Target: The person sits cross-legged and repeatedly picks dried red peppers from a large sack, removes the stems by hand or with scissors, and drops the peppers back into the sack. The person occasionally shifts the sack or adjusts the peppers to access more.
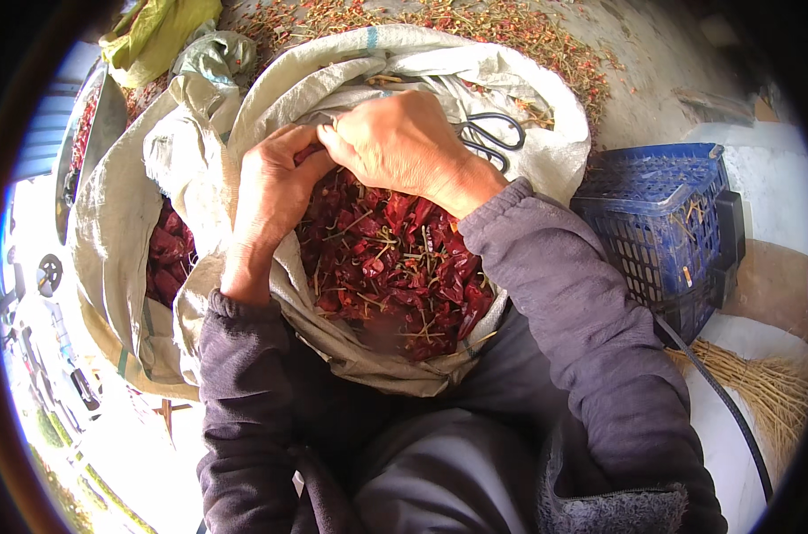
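Note:
Dried red chili peppers with pale stems fill the woven sack before me, its rim rolled down. Above its far left part, my left hand pinches a dark red dried chili between thumb and fingers. My right hand meets it there, fingers closed at the chili's end; its fingertips are mostly hidden, so what they grip cannot be told. Black-handled scissors lie on the sack's cloth beyond my right wrist, their blades hidden.
A second woven sack with dried chilies stands at left. Stems and red bits litter the floor behind. A blue plastic crate is at right, above a straw broom and a black cable. A yellow-green sack lies far left.

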